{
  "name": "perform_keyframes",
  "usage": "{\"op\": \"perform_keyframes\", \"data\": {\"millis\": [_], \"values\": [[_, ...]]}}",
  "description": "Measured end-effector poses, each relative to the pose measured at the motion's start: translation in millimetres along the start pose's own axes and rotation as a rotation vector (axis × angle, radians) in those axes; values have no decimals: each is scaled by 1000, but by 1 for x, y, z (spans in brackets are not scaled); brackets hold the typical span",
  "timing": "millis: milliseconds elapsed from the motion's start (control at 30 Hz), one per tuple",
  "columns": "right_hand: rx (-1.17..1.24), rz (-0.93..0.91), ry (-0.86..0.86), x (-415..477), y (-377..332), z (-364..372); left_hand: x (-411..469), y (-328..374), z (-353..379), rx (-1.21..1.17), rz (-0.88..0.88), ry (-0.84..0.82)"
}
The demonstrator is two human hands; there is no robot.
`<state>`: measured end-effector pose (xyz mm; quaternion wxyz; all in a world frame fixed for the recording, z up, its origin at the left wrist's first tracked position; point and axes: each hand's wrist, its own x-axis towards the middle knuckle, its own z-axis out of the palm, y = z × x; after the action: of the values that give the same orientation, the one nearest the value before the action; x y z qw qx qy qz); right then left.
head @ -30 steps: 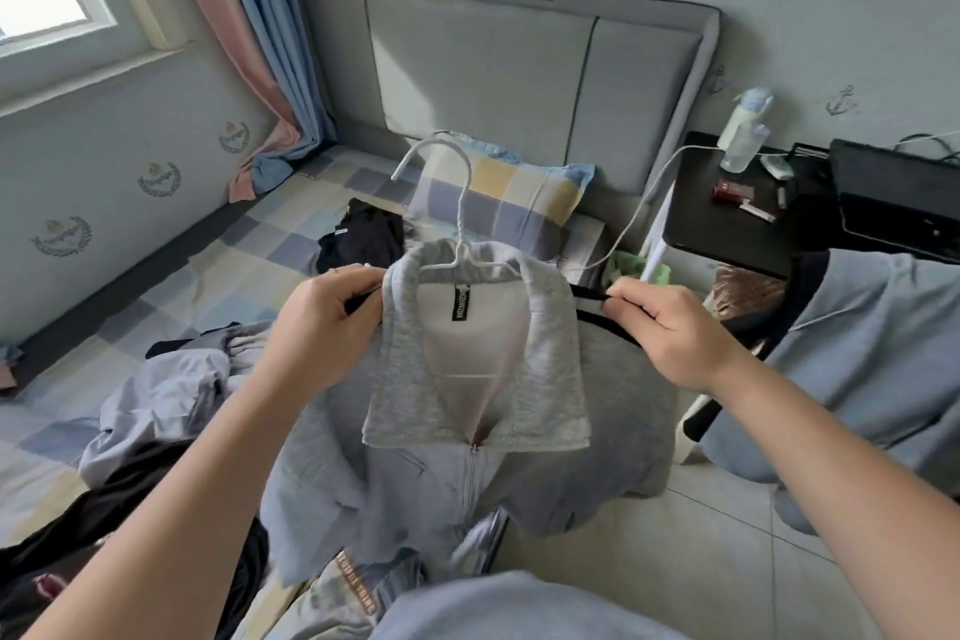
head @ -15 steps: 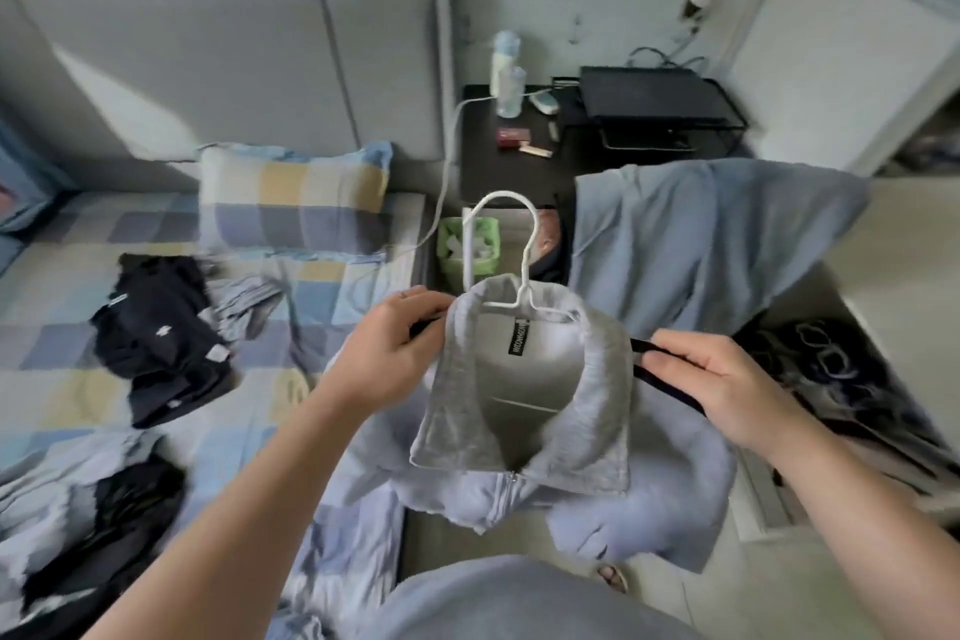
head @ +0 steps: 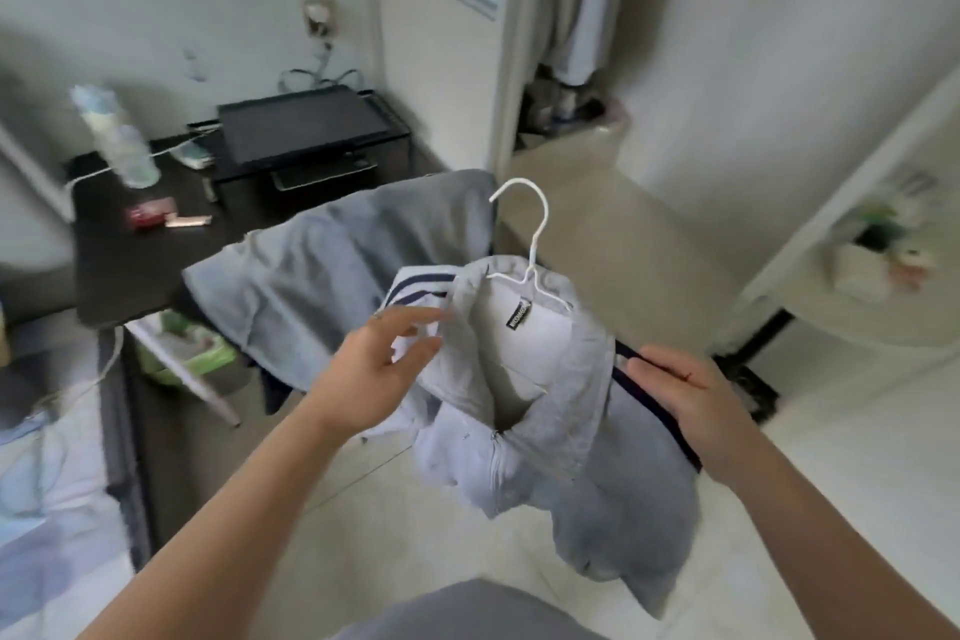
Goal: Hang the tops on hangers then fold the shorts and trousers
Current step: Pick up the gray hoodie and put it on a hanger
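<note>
A light grey zip-up top (head: 540, 411) with dark shoulder stripes hangs on a white hanger (head: 530, 244), whose hook points up. I hold the top over the tiled floor, in front of me. My right hand (head: 685, 400) grips its right shoulder at the dark stripe. Beside the collar on the other side, my left hand (head: 384, 364) has its fingers spread and loose, touching the fabric; motion blurs it.
A blue-grey garment (head: 332, 265) is draped over something just behind the top. A black side table (head: 119, 270) carries a bottle (head: 119, 140) and a black device (head: 306, 125). The bed's edge (head: 47, 483) is at left, an open wardrobe (head: 566, 68) ahead, a white shelf (head: 857, 255) at right.
My view has swung right from the bed toward the wardrobe, and the top came along. My left hand has let go of the left shoulder and spread its fingers.
</note>
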<state>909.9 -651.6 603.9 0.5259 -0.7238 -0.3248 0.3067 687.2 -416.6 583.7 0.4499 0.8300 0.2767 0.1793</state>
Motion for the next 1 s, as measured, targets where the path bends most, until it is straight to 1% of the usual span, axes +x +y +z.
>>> {"op": "perform_keyframes", "data": {"millis": [100,233,367,500,633,733,867,1000], "values": [[12,7,76,11,-2,-24,35,23,40,-51,6,-134],[152,52,181,27,0,-41,62,40,70,-60,51,-295],[301,71,356,54,-14,-50,92,47,78,-42,61,-424],[433,-5,585,94,-34,-53,131,56,77,-58,141,-520],[409,-155,756,139,-67,-51,182,67,64,-57,278,-583],[433,-216,842,176,-95,-43,223,70,39,-22,362,-613],[504,-274,839,231,-128,-25,275,75,1,32,487,-579],[475,-331,841,284,-173,-19,319,95,-28,11,585,-564]]}}
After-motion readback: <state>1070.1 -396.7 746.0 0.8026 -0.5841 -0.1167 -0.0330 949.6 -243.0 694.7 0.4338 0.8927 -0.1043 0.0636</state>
